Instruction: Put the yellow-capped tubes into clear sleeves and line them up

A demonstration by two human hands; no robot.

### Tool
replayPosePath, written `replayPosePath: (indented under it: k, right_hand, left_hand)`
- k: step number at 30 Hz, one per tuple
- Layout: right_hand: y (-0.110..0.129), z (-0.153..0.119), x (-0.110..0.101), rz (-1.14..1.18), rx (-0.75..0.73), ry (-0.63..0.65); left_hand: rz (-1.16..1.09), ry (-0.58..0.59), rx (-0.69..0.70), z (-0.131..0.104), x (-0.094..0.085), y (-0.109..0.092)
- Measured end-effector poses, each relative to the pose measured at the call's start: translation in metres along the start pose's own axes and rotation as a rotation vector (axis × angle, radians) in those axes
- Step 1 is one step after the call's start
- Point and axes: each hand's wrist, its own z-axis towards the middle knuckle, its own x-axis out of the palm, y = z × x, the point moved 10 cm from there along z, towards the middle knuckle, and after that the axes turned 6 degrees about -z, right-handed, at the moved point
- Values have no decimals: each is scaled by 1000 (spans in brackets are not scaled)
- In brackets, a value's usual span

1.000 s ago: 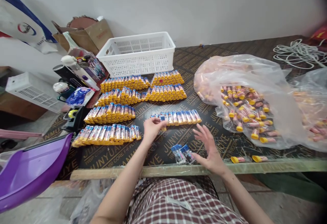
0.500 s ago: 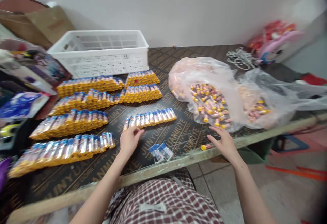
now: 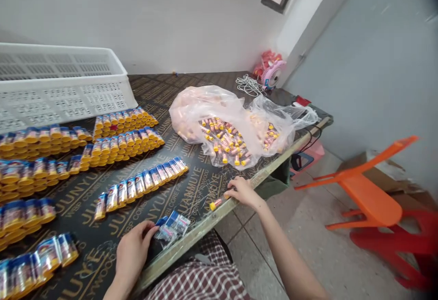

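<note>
My left hand (image 3: 132,250) is at the table's front edge, thumb and index finger pinched at the blue end of a small clear plastic packet. More of these flat clear packets (image 3: 178,222) with blue tops overlap just right of its fingertips. My right hand (image 3: 243,192) hovers over the edge with fingers curved and thumb apart. Close to its fingertips, a small pink tube with a yellow cap (image 3: 215,204) lies on the table. A row of filled packets with yellow ends (image 3: 145,181) runs diagonally beyond my left hand.
Stacked filled packets (image 3: 123,147) cover the left side, before a white plastic crate (image 3: 68,101). Clear bags (image 3: 205,99) of yellow-capped tubes (image 3: 226,140) lie in the middle. A pink fan (image 3: 273,76) and white cable (image 3: 249,85) sit behind; an orange chair (image 3: 371,199) is right.
The view has swung right. My left hand has left the row of filled packets and come down to the loose clear packets. My right hand stays near the single tube, its fingers more curled.
</note>
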Motion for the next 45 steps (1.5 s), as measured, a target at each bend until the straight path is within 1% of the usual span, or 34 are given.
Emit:
replayPosePath:
  k: [3, 5, 7, 9, 11, 12, 14, 16, 18, 21, 23, 24, 27, 29, 31, 32, 35, 38, 40, 42, 45]
  right_hand:
    - [26, -2, 2, 7, -80, 21]
    - [38, -2, 1, 9, -147, 38]
    - [45, -1, -1, 11, -216, 67]
    - [47, 2, -1, 18, -280, 110]
    - [48, 7, 2, 34, -332, 160]
    - [49, 10, 4, 45, -352, 184]
    - [50, 15, 9, 65, -378, 222]
    - [53, 19, 13, 75, -386, 231]
    - [57, 21, 12, 79, -380, 195]
    - [67, 18, 3, 100, -369, 88]
    - [78, 14, -7, 165, -369, 2]
    - [84, 11, -13, 238, -374, -50]
    - [101, -1, -30, 619, -380, -215]
    - [112, -10, -32, 850, -369, -277]
    - [126, -20, -31, 994, -369, -311]
    - [132, -26, -31, 1029, -376, -331]
    - [149, -41, -35, 996, -411, -414]
    - [157, -52, -41, 897, -443, -517]
    - [160, -55, -42, 858, -464, -559]
    - [164, -56, -40, 838, -482, -560]
    - [171, -54, -31, 844, -501, -496]
  left_hand:
    - [-9, -35, -2, -2, -1, 3]
    - [21, -53, 16, -3, -2, 0]
    - [37, -77, 66, -5, -6, -8]
    - [-2, -95, 116, -6, -12, -17]
    - [-119, -86, 111, -4, -15, -19]
    - [-215, -71, 88, -3, -15, -18]
    - [-473, -34, 15, 0, -12, -14]
    - [-741, -13, -72, 0, -8, -11]
    - [-941, -22, -154, -1, -4, -10]
    - [-1124, -49, -241, -4, 0, -10]
    - [-1234, -63, -282, -3, 3, -11]
    - [-1286, -69, -295, -2, 4, -11]
    - [-1425, -93, -334, 2, 9, -9]
    - [-1491, -117, -362, 4, 11, -6]
    - [-1527, -141, -383, 5, 12, -4]
    - [-1536, -150, -391, 5, 13, -3]
    - [-1545, -181, -414, 5, 12, 0]
    - [-1552, -221, -435, 4, 10, 5]
    - [-1565, -237, -439, 3, 10, 7]
    - [-1572, -237, -437, 3, 10, 6]
    - [-1523, -244, -386, 2, 7, 1]
